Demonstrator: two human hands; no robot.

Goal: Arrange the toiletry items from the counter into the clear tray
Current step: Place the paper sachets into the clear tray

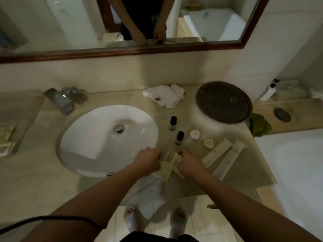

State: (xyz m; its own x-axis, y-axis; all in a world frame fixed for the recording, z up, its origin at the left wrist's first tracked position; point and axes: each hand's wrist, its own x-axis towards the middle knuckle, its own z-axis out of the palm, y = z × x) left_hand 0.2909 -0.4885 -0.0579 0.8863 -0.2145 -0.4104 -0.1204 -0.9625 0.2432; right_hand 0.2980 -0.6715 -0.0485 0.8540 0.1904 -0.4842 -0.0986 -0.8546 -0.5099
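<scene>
Gathering packets (170,160) at near worktop (122,97) edge

Left hand (148,160) and right hand (189,163) pinch the pale packets with curled fingers, right of the sink (78,137). Step: collecting. Next: find the clear tray, not discernible, and lay them flat inside.

Both hands hold a small bunch of pale paper packets (168,165) between them. The left hand (148,159) grips the bunch's left side. The right hand (189,162) grips its right side, fingers curled. The bunch is low over the front of the counter (132,100). Just left of the grip is the round white sink (97,137). Just past the grip stand two little bottles with dark caps, a near bottle (179,137) and a far bottle (173,122). Right of them lie two small round pale pieces (194,134). Close by the right hand lie two long flat packets (216,154), side by side. Far past the grip are a crumpled white cloth (164,95) and a big dark round lid (223,102).
</scene>
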